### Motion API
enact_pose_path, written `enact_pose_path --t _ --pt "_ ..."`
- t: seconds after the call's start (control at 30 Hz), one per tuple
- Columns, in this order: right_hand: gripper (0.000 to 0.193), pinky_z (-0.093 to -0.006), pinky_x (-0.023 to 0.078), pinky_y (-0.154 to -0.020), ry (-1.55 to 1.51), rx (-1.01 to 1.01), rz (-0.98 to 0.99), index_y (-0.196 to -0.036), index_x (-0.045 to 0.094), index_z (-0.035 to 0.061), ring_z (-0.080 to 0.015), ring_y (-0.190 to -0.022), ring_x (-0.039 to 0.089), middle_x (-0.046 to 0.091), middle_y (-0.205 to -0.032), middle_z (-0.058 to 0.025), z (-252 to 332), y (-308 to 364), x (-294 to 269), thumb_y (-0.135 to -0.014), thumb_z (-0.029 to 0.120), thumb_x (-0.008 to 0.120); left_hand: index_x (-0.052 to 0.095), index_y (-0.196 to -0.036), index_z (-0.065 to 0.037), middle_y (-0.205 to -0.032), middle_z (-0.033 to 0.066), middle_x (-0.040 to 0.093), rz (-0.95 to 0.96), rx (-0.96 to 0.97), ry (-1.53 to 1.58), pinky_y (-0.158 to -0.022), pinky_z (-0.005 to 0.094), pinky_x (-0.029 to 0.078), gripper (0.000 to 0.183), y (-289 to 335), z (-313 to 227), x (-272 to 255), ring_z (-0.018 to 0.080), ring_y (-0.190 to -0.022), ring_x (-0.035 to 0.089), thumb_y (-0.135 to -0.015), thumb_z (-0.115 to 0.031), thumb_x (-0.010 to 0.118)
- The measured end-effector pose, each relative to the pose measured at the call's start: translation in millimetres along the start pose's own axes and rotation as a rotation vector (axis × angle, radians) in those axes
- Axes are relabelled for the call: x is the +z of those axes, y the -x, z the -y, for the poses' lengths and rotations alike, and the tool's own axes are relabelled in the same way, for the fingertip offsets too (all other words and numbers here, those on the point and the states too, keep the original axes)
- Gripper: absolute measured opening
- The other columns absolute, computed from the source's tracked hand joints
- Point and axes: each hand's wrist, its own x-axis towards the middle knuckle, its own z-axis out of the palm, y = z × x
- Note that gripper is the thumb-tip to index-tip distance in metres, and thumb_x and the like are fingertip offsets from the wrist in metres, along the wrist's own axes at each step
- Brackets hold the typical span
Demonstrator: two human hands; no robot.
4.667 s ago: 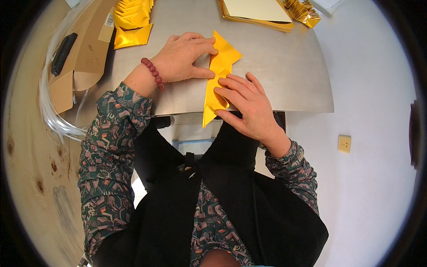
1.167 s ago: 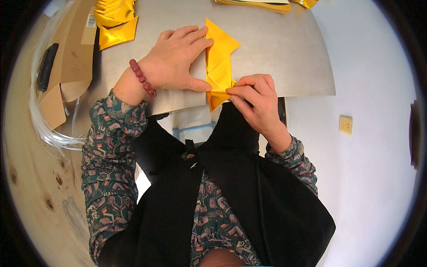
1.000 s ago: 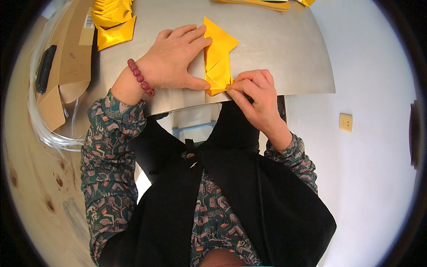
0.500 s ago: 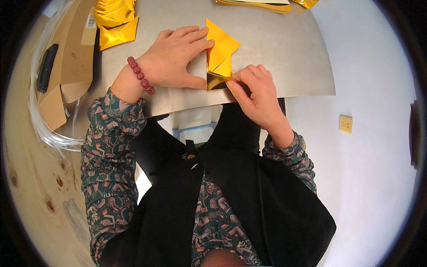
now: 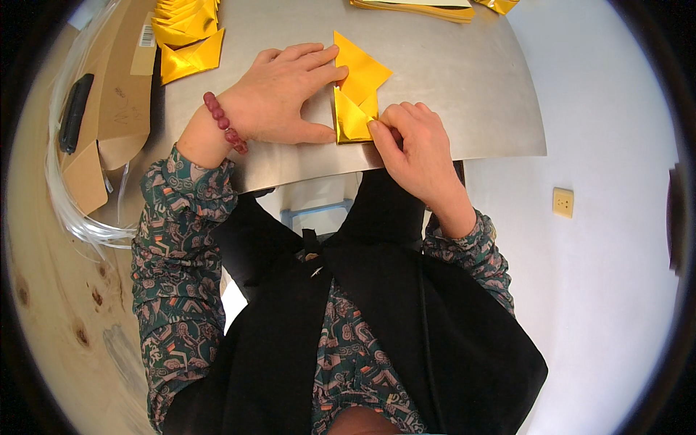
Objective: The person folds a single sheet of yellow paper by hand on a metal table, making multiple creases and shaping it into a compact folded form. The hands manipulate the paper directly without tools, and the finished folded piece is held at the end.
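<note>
A shiny gold sheet of folding paper (image 5: 362,69), partly folded, lies on the metal table (image 5: 464,94) between my hands. Its upper part comes to a point, and a folded flap covers the lower part. Along the paper's left edge rests my left hand (image 5: 286,94), fingers spread, fingertips touching the upper edge and thumb at the lower left corner. My right hand (image 5: 413,145) pinches the flap at the lower right edge between thumb and curled fingers.
Folded gold paper pieces (image 5: 190,54) stand in a row at the far left. Beside them is an open cardboard box (image 5: 116,109) with a black object (image 5: 76,112) on it. A stack of gold-edged paper (image 5: 428,9) lies at the far side. The wall (image 5: 602,290) borders the right.
The paper's lower flap, raised with a dark opening beneath it, has come down toward me and now covers that opening. My left hand has stayed nearly still; my right thumb shifted slightly.
</note>
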Motion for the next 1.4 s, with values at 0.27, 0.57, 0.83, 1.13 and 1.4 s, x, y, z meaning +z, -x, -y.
enact_pose_path --t 0.27,0.57,0.83,1.13,1.4 --pt "0.019 -0.0499 0.045 -0.069 0.003 0.007 -0.008 -0.082 0.063 0.0067 -0.0379 -0.074 0.061 0.065 -0.077 -0.0128 -3 -1 4 -0.096 0.017 0.070 0.064 -0.151 -0.016 -0.164 0.0129 0.054 -0.023 -0.050 -0.005 -0.124 0.0508 0.036 0.043 -8 2 5 0.0307 -0.156 0.044 -0.110 -0.029 0.058" --pt "0.008 -0.0430 0.046 -0.075 -0.055 -0.024 0.014 -0.093 0.067 0.0064 -0.0325 -0.081 0.059 0.063 -0.084 -0.0097 -9 -1 0 -0.098 0.012 0.070 0.068 -0.147 -0.014 -0.160 0.0126 0.058 -0.067 -0.030 -0.003 -0.121 0.0521 0.040 0.039 -8 9 9 0.0307 -0.153 0.048 -0.112 -0.029 0.055" --pt "0.031 -0.0400 0.050 -0.088 -0.121 -0.168 0.078 -0.109 0.074 0.0150 -0.0283 -0.097 0.063 0.068 -0.105 -0.0038 -11 13 -10 -0.080 0.012 0.084 0.067 -0.148 -0.013 -0.161 0.0156 0.057 -0.093 -0.031 -0.002 -0.123 0.0530 0.039 0.064 -4 4 7 0.0341 -0.153 0.047 -0.096 -0.051 0.077" --pt "0.022 -0.0389 0.050 -0.086 -0.089 -0.181 0.039 -0.103 0.077 0.0151 -0.0266 -0.094 0.064 0.070 -0.102 -0.0022 -15 9 -4 -0.083 0.015 0.086 0.067 -0.149 -0.013 -0.163 0.0131 0.055 -0.046 -0.089 -0.024 -0.123 0.0523 0.038 0.082 -7 -2 3 0.0317 -0.157 0.043 -0.085 -0.061 0.085" --pt "0.017 -0.0386 0.050 -0.084 -0.073 -0.198 0.016 -0.100 0.078 0.0143 -0.0254 -0.091 0.063 0.070 -0.100 -0.0021 -16 7 -2 -0.086 0.017 0.086 0.068 -0.143 -0.010 -0.157 0.0136 0.058 -0.088 -0.084 -0.005 -0.120 0.0532 0.040 0.083 -7 -6 4 0.0340 -0.154 0.045 -0.078 -0.056 0.088"
